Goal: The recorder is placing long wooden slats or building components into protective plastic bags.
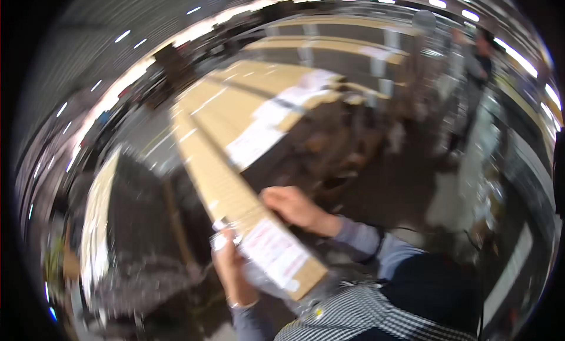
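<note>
**Two hands on a long cardboard box**

Although the picture is smeared by motion, a long flat brown cardboard box (235, 182) shows plainly, running from the lower middle of the view up and away to the left of centre. Its near end carries a white printed label (273, 251), and further white sheets (256, 142) lie along its right side higher up. The right hand (294, 207) rests on the box's right edge just above the label, fingers curled over the cardboard. The left hand (231, 270) sits at the box's near left corner, fingers closed around a crumpled bit of clear plastic wrap (222, 239) beside the label. A second person (479, 64) stands well apart at the upper right.
</note>
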A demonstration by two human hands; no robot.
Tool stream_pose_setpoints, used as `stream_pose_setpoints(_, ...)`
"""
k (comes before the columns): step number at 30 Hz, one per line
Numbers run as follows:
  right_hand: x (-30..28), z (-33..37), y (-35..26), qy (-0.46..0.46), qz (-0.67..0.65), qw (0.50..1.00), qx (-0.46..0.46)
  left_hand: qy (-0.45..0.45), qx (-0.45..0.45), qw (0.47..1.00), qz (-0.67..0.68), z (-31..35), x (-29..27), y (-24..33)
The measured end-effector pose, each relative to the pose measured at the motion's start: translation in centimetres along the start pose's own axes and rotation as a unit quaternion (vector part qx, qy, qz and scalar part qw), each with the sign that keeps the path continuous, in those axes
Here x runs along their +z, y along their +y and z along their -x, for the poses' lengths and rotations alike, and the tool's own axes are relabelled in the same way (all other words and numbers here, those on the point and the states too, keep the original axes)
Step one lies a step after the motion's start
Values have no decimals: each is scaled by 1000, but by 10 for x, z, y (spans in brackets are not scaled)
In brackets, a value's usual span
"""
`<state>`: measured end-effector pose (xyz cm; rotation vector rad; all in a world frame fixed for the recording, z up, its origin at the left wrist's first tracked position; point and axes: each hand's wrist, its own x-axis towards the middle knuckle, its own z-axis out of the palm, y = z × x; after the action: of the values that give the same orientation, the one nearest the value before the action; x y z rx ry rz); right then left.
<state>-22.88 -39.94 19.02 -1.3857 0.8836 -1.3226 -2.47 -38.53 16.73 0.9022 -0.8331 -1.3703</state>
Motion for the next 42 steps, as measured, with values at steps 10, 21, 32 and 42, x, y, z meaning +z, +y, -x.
stream_pose_setpoints(10, 5, 74, 190, 189, 117, 971, 83, 61, 90, 903, -415, 31, -71, -167)
stream_pose_setpoints(21, 39, 94, 165, 7, -126, 984, 123, 47, 55, 928, -366, 112, -82, -114)
stream_pose_setpoints(32, 102, 118, 185, -92, 48, 991, 84, 79, 135, 879, -450, 147, -162, -126)
stream_pose_setpoints(42, 131, 158, 188, -86, 114, 987, -77, 11, 110, 904, -412, 151, -202, -85)
